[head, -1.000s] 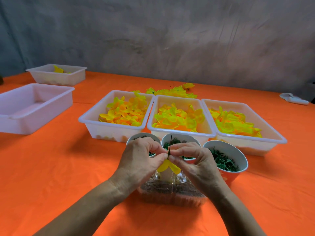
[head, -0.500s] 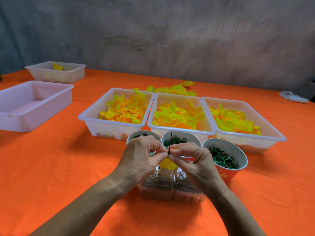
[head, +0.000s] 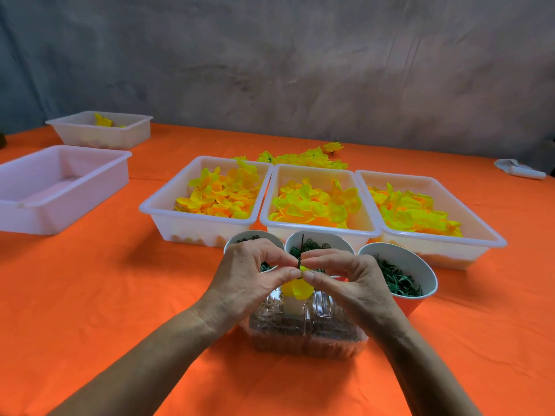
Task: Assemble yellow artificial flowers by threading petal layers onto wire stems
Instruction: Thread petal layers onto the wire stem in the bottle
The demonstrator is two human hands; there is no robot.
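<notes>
Both hands meet at centre, just above a clear plastic clamshell box (head: 303,331) at the near edge of the worktop (head: 90,295). Left hand (head: 249,277): thumb and forefinger curled, pinching the thin dark wire stem (head: 301,250); other fingers loosely bent. Right hand (head: 351,283): same pinch from the opposite side, fingertips touching the left hand's at the stem. Stem stands roughly upright, its top poking out above the fingertips. Yellow petal layer (head: 295,288) hangs on the stem directly under the pinch, between the two hands, over the clamshell.

Behind the hands, three cups in a row: left cup (head: 253,240) mostly hidden by the left hand, middle cup (head: 318,243) with dark green bits, right cup (head: 396,268) with green leaf-like pieces, its outside orange-red.

Behind the cups, three white bins side by side, touching: left bin (head: 207,202) with yellow-orange petals, middle bin (head: 315,202) with yellow-green petals, right bin (head: 426,208) with pointed yellow-green pieces. Pile of finished yellow flowers (head: 303,156) lies on the worktop behind the bins.

Far left: an empty-looking white bin (head: 60,187), and farther back a smaller bin (head: 102,130) holding a yellow piece. A small white object (head: 519,169) at far right, too blurred to identify.

No readable labels, brands or writing anywhere.
</notes>
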